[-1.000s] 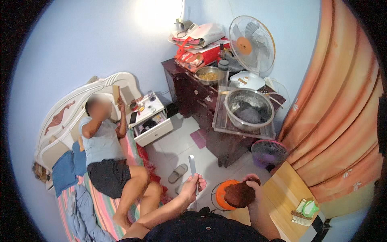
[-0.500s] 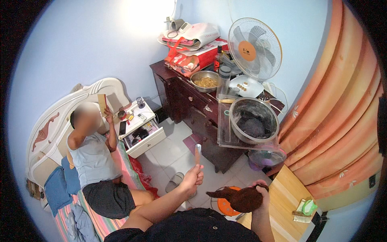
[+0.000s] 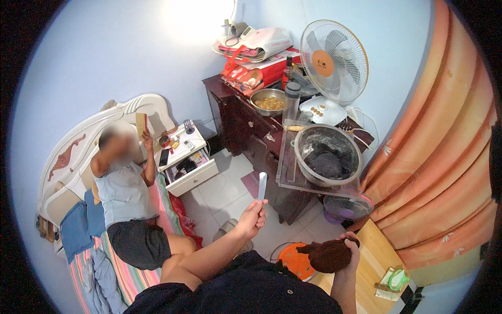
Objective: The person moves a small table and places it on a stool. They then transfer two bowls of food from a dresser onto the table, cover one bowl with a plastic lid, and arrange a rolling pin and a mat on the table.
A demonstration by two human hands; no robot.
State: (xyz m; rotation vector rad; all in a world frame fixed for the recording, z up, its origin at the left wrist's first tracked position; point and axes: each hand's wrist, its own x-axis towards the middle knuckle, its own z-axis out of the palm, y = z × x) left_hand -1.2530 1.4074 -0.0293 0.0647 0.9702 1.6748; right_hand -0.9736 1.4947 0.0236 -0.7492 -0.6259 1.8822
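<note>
My left hand [image 3: 252, 218] is closed around a narrow, flat, shiny tool [image 3: 262, 186] that looks like a knife or spatula; its rounded end points up. On the other side, my right hand [image 3: 352, 254] grips the right edge of a dark brown, rough-surfaced lump [image 3: 332, 256]. The lump has a narrower end toward the left, and I cannot make out what it is. A gap separates the tool from the lump. Below and left of the lump is a round orange object [image 3: 296, 260], partly covered by it.
A steel basin [image 3: 356, 172] with dark contents stands on a clear tray [image 3: 285, 178] on the dark dresser [image 3: 225, 118]. A bowl [image 3: 256, 105] and fan [image 3: 334, 62] stand behind. Another person [image 3: 125, 193] sits on the bed beside an open-drawer nightstand [image 3: 196, 180]. A wooden table [image 3: 374, 256] lies right.
The brown lump has turned in my right hand, and its narrow end looks shorter. The tool in my left hand shows a brighter face. The whole view has shifted slightly.
</note>
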